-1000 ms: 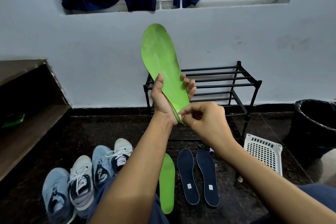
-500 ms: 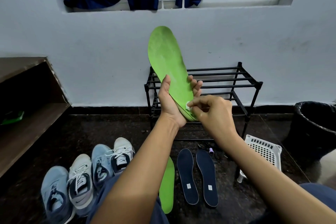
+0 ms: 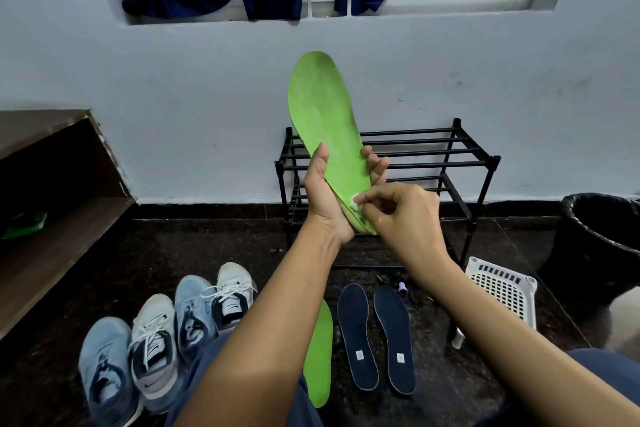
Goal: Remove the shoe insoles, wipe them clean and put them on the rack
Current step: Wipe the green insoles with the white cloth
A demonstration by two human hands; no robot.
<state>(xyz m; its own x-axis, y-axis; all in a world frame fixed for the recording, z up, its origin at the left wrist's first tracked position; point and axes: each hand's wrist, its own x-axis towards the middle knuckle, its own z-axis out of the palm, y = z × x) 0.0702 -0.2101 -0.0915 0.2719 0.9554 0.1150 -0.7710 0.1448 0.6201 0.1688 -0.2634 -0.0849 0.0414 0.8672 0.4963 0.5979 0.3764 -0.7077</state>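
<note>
Upright, the green insole [image 3: 323, 121] sits gripped in the left hand [image 3: 327, 199] while the right hand [image 3: 403, 215] pinches a white wipe [image 3: 356, 200] against it.

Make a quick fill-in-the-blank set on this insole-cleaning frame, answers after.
The left hand holds up an insole coloured ____.
The right hand pinches a small white wipe against its ____ end.
On the floor, ____ navy insoles lie side by side.
Left of them stand ____ shoes.
Missing: green; heel; two; four.
</note>
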